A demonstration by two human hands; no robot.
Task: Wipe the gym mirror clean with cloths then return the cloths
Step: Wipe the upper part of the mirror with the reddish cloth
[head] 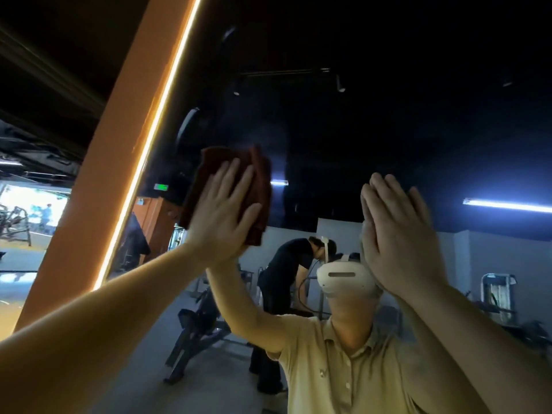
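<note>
Cloth [262, 186] under left hand [221, 215], right hand [401, 234] on mirror [358, 115], both grips released; orange pillar [113, 162] beside.

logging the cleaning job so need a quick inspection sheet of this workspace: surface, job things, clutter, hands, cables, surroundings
surface: mirror, dark glass reflecting the gym; smears cannot be judged
job's things: dark red cloth flat on the mirror near its left edge; no second cloth seen
clutter: nothing seen
grippers: left hand presses the cloth with straight fingers; right hand flat on the glass, fingers straight, no cloth showing under it
cables: thin dark cable in the reflection, beside a bent-over person in black
surroundings: orange pillar with a lit strip left of the mirror; weight bench reflected
</note>
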